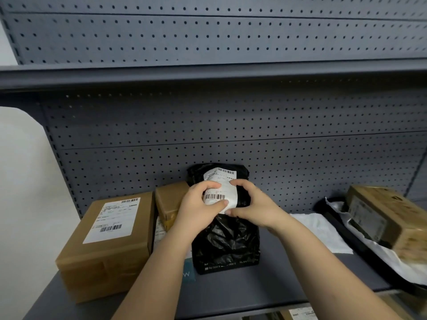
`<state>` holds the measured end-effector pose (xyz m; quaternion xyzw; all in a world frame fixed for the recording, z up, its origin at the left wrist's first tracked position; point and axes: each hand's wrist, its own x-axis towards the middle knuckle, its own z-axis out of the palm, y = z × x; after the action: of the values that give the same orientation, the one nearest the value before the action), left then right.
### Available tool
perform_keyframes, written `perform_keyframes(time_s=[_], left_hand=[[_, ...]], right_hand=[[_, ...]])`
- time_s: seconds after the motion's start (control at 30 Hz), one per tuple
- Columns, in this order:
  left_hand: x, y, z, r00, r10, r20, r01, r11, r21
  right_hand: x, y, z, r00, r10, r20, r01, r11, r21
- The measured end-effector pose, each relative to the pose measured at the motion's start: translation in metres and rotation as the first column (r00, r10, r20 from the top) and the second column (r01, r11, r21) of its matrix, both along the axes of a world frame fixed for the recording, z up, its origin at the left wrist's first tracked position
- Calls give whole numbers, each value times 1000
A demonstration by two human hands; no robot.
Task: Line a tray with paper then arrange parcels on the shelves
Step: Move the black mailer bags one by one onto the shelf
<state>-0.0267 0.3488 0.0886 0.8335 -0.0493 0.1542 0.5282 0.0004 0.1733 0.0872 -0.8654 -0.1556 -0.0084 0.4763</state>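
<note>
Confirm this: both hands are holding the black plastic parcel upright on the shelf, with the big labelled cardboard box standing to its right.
Wrong in one respect. The head view shows the left hand and right hand holding the black plastic parcel upright on the shelf, but the big labelled cardboard box stands to its left, not its right.

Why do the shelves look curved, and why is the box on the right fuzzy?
Head view: the wide-angle lens bows the shelf edge; the box on the tray is smeared near the frame's edge, while the black parcel between both hands stays sharp; dim shadow lies under the upper shelf.
</note>
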Motion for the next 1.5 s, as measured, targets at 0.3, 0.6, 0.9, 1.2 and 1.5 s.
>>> perform_keyframes(time_s=[0.3,0.6,0.9,1.2,1.5], left_hand=[[5,-16,28,996,-42,80,43,999,-11],[23,-66,50,983,-152,101,148,988,49],[22,-153,50,953,-276,122,276,961,12],[18,-319,54,880,-460,119,464,886,-11],[-3,-516,64,799,-590,119,596,803,-19]], right_hand=[[-7,-17,30,996,-53,68,48,996,81],[-17,-66,54,982,-159,102,148,983,110],[-32,-152,51,943,-288,165,270,955,122],[-75,-309,58,847,-480,229,473,877,87],[-124,-494,70,749,-620,236,617,781,95]])
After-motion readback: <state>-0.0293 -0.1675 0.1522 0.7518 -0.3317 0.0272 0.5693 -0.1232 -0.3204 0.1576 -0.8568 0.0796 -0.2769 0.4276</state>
